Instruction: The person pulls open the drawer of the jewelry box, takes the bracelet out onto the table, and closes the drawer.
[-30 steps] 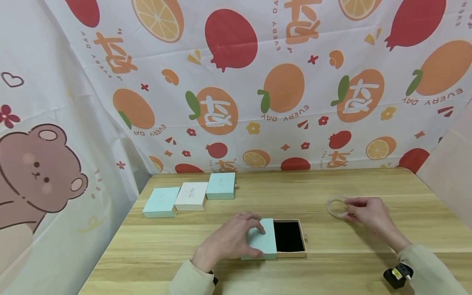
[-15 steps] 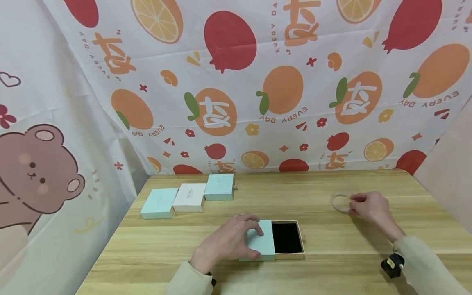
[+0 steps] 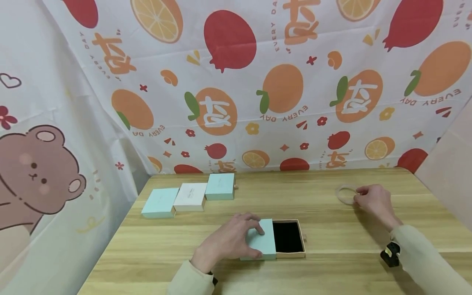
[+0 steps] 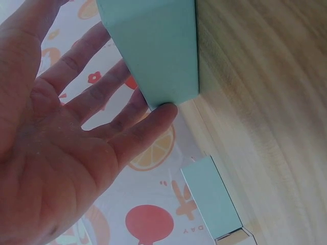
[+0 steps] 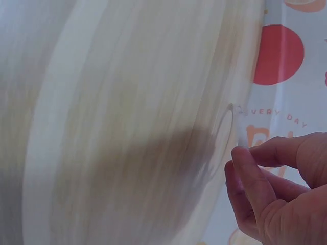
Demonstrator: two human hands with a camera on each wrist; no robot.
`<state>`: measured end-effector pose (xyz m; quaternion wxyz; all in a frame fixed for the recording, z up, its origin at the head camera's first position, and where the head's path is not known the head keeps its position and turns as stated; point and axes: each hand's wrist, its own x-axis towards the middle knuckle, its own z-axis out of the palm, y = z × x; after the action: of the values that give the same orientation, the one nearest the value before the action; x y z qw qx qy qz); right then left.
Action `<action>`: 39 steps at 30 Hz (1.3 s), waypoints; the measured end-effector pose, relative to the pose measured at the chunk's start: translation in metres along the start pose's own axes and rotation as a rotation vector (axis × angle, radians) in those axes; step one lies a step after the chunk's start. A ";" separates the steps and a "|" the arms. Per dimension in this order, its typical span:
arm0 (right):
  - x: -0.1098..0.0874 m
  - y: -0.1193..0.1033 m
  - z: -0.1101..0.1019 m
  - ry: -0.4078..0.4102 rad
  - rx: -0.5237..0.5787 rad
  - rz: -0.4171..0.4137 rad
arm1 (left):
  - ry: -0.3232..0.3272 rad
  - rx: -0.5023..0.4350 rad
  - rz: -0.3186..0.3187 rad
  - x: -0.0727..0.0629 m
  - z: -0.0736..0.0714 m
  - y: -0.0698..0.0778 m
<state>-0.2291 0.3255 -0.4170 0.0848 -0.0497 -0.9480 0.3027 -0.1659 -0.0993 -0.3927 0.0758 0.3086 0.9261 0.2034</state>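
My left hand (image 3: 229, 241) holds the light-blue sleeve of a jewelry box (image 3: 267, 239) on the table, thumb at its near side and fingers over its top. From the sleeve's right side the drawer (image 3: 290, 255) is pulled partly out, showing a black lining. In the left wrist view, fingertips touch the end of the blue box (image 4: 158, 51). Over at the right, my right hand (image 3: 376, 203) pinches a pale, translucent bangle (image 3: 338, 194) between thumb and fingers. The right wrist view shows the bangle (image 5: 241, 127) nearly edge-on, close to the tabletop; whether it touches is unclear.
At the back left stand a light-blue box (image 3: 160, 202), a white box (image 3: 191, 196) and another light-blue box (image 3: 220, 184), corner by corner. A fruit-print cloth (image 3: 250, 90) hangs behind the wooden table (image 3: 287, 192).
My right hand has carried the bangle a little to the right and farther back over the table. My left hand and the half-open box have stayed where they were.
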 end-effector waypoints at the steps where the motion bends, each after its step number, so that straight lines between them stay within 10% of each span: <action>1: 0.001 0.002 0.000 -0.002 -0.007 -0.001 | 0.000 0.001 -0.001 0.000 0.000 0.000; 39: 0.018 0.009 0.003 -0.107 -0.074 0.018 | -0.031 -0.019 -0.009 0.001 0.000 -0.002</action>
<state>-0.2468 0.3343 -0.4222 0.0295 -0.0451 -0.9612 0.2705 -0.1680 -0.1006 -0.3934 0.0940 0.3068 0.9243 0.2068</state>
